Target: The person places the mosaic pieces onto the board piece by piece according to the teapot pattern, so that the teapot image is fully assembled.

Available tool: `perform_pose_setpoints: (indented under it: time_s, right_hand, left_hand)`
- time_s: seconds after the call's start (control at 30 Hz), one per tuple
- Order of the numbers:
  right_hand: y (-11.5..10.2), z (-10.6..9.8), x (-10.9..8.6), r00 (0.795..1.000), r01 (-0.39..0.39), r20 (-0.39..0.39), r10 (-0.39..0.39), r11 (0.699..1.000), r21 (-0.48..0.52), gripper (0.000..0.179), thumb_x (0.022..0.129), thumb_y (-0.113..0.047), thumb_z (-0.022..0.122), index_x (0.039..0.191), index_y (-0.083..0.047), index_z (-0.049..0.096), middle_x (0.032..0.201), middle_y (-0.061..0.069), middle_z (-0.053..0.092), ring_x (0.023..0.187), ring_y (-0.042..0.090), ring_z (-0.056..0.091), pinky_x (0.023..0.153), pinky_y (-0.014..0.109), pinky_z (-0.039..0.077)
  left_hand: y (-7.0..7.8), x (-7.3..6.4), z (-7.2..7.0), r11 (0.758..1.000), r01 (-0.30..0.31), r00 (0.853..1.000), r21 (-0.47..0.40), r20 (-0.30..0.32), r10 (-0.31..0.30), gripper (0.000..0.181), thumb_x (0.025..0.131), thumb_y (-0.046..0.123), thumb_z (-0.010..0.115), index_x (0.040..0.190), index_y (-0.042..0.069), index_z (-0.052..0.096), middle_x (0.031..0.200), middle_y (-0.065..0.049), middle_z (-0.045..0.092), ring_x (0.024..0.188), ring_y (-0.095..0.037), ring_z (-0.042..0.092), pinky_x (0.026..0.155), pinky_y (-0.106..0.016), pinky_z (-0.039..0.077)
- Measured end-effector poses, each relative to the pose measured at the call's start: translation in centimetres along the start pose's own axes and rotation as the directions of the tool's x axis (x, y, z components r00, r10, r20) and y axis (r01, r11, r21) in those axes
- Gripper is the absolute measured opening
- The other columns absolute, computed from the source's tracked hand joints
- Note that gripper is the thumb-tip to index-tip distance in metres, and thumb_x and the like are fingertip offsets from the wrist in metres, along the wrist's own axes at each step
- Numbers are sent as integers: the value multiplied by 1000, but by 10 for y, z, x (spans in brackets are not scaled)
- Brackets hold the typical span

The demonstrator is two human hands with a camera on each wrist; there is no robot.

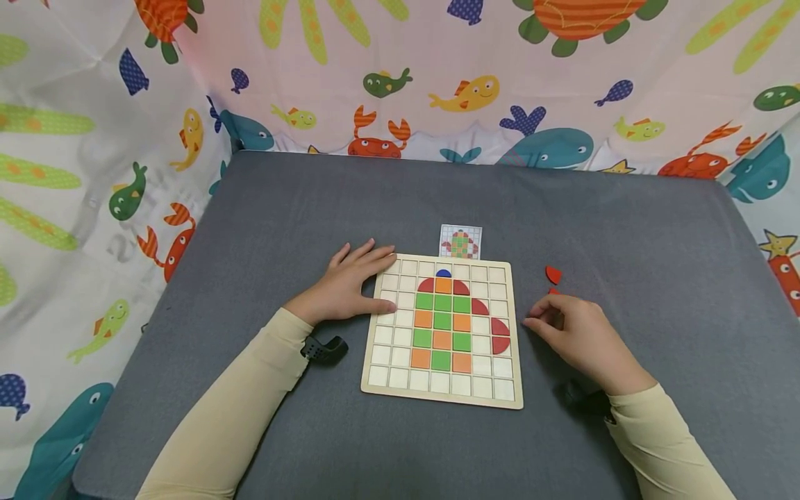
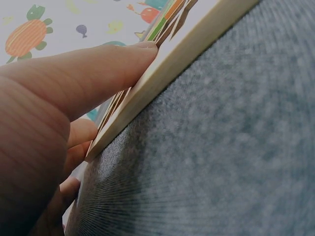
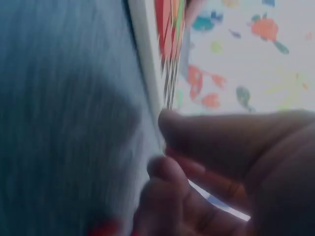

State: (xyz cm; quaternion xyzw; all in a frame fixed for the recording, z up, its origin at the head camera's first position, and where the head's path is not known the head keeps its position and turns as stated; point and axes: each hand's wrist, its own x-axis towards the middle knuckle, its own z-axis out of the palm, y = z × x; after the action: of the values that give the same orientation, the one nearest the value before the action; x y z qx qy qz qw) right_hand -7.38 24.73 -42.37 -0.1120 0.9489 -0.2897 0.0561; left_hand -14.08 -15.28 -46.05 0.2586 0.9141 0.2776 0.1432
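Note:
A square wooden grid board (image 1: 390, 378) lies on the table, with green and orange squares, dark red quarter-round pieces and a blue half-round piece (image 1: 443, 273) in its cells. My left hand (image 1: 346, 283) rests on the board's upper left edge, thumb and fingers spread; in the left wrist view the thumb (image 2: 93, 73) lies on the rim. Just right of the board is my right hand (image 1: 578, 337), its fingers loosely bent. The right wrist view shows a gap between thumb and forefinger, with no piece visible there. Beyond that hand lies a red piece (image 1: 553, 275); another is mostly hidden.
A small pattern card (image 1: 461, 242) lies against the board's far edge. Grey cloth covers the table (image 1: 300, 208), and a sea-animal printed curtain (image 1: 412, 90) stands behind and at both sides. Each wrist wears a black band, such as the left one (image 1: 323, 349).

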Motion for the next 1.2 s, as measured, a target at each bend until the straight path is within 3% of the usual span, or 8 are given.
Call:
perform_pose_setpoints:
  time_s: [0.27,0.47,0.67,0.93,1.2]
  right_hand:
    - [26,-15,1,990,-73,-122,65,995,-63,23,93,-13,79,110,2,75,92,13,67,74,20,58,60,30,46]
    - [39,-16,3,987,-103,-133,91,990,-91,39,94,-20,80,117,10,73,98,23,66,79,26,60,66,36,47]
    - [42,-14,3,986,-106,-136,93,990,-94,31,92,-17,81,108,9,74,94,21,67,77,25,62,65,35,48]
    - [34,-15,2,986,-146,-102,135,983,-108,14,85,-14,75,88,-1,75,76,5,69,71,21,59,62,34,47]
    - [10,-16,-2,987,-144,-83,137,985,-92,18,83,-15,74,92,1,72,77,6,70,70,20,59,61,34,49]
  left_hand:
    - [0,0,0,1000,-4,1000,2,-10,4,94,92,57,77,167,21,34,174,5,26,164,-25,6,127,-57,-9]
    - [0,0,0,1000,1,1000,4,-8,-1,94,91,58,77,167,22,34,174,6,26,164,-24,6,127,-57,-8]
    - [1,0,0,1000,2,1000,6,-7,-2,95,91,57,78,167,21,34,174,5,26,164,-25,6,127,-57,-9]
    - [2,0,0,1000,0,1000,4,-10,0,95,90,56,79,166,20,35,174,4,27,164,-26,7,127,-58,-8]
    - [1,0,1,1000,6,1000,9,-3,-6,94,92,58,76,167,21,33,174,6,25,164,-24,5,127,-57,-9]
